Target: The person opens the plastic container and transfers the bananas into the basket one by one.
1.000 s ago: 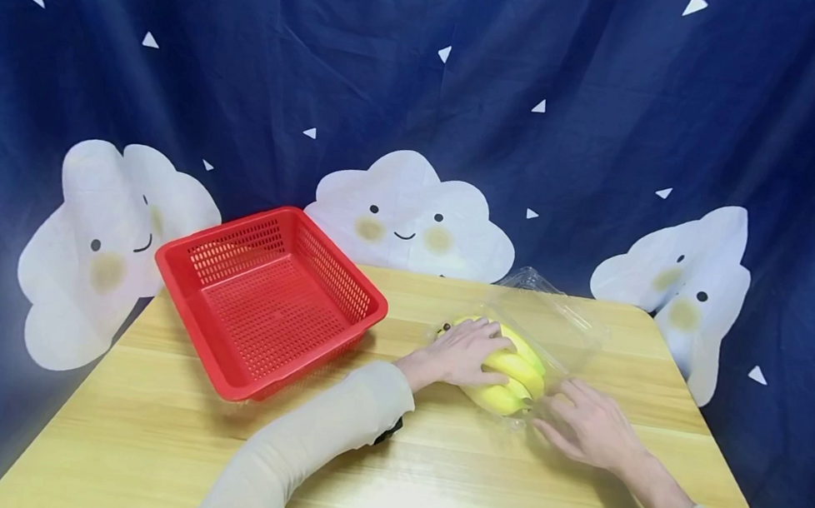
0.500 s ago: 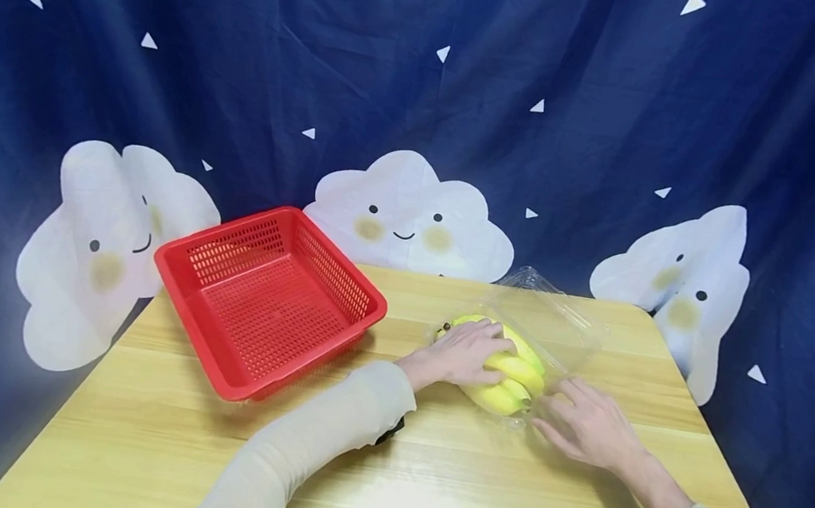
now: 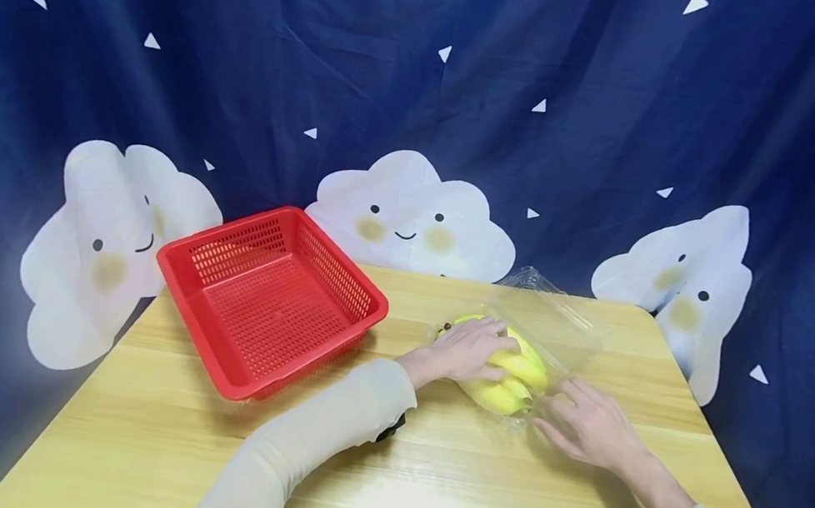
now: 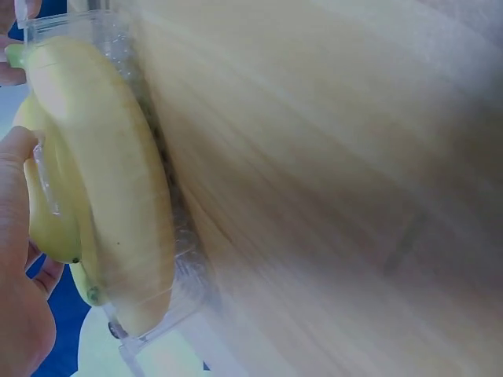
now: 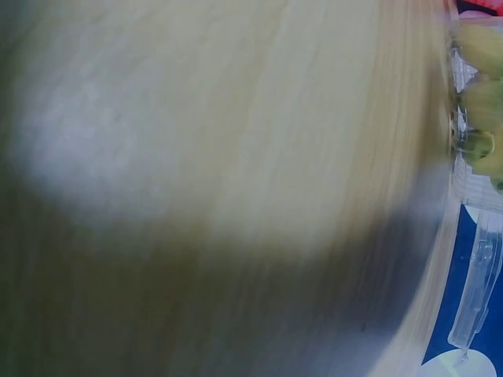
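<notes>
Yellow bananas [image 3: 493, 396] lie in a clear plastic clamshell box [image 3: 513, 424] on the table's right half; its transparent lid [image 3: 554, 325] is flipped back behind them. My left hand [image 3: 468, 351] reaches over the fruit from the left, its fingers curled round an upper banana. In the left wrist view, the thumb of that left hand [image 4: 20, 314] presses near the bananas [image 4: 118, 181]. At the box's right end, my right hand [image 3: 592, 426] pinches the edge with curled fingers. Only part of the box [image 5: 479, 188] shows in the right wrist view; no right fingers appear there.
To the left stands a red perforated plastic basket [image 3: 272, 314], with nothing seen inside. Both rest on a light wooden table [image 3: 383, 469]. A dark blue curtain [image 3: 370, 49] with cloud prints hangs right behind the table's far edge.
The banana under my left fingers has shifted slightly, narrowing the gap between it and the one behind. Both hands, the box and the basket stay in nearly the same places.
</notes>
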Demonstrator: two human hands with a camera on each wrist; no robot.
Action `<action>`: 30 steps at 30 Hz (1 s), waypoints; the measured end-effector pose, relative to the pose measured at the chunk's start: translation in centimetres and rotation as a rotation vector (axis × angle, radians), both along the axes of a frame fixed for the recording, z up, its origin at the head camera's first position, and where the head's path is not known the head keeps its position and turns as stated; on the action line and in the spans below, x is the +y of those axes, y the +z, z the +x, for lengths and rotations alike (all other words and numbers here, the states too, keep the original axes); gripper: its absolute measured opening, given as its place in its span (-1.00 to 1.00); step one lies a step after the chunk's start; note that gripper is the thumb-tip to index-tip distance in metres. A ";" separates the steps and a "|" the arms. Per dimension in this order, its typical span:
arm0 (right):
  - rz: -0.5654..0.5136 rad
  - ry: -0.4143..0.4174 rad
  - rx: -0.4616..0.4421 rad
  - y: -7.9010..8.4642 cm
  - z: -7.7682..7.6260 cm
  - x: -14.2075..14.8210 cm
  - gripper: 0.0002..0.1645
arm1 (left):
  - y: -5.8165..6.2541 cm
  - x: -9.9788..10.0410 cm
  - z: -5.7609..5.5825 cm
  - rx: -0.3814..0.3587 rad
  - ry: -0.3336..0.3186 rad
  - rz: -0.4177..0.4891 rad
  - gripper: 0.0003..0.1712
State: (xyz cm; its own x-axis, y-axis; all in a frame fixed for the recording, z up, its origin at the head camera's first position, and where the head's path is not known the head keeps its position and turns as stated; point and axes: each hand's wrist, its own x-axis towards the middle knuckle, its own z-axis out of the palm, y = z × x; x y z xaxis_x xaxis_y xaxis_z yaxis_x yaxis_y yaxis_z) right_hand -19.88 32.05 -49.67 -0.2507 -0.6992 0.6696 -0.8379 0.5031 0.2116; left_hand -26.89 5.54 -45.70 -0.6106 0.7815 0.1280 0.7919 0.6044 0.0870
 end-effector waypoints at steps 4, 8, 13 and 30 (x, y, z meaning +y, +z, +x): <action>0.001 -0.001 -0.003 0.0 0.0 0.0 -0.50 | 0.4 -0.1 0.0 0.007 -0.004 -0.001 -0.47; 0.003 -0.005 -0.003 0.1 0.0 0.1 -0.49 | 0.8 -0.4 0.1 0.009 -0.002 -0.004 -0.47; 0.007 -0.003 0.001 0.3 0.0 -0.1 -0.49 | 1.3 -1.0 0.1 -0.003 0.011 -0.014 -0.47; 0.010 -0.009 -0.010 0.2 0.1 0.0 -0.48 | 3.7 -3.5 -0.3 0.039 0.003 -0.027 -0.51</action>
State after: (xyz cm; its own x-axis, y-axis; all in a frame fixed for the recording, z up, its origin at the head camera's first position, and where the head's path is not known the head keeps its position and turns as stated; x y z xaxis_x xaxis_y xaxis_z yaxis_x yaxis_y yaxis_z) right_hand -19.82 32.01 -49.48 -0.2642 -0.7034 0.6599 -0.8353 0.5089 0.2080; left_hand -27.16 2.04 -42.01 -0.6078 0.7832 0.1311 0.7926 0.6085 0.0399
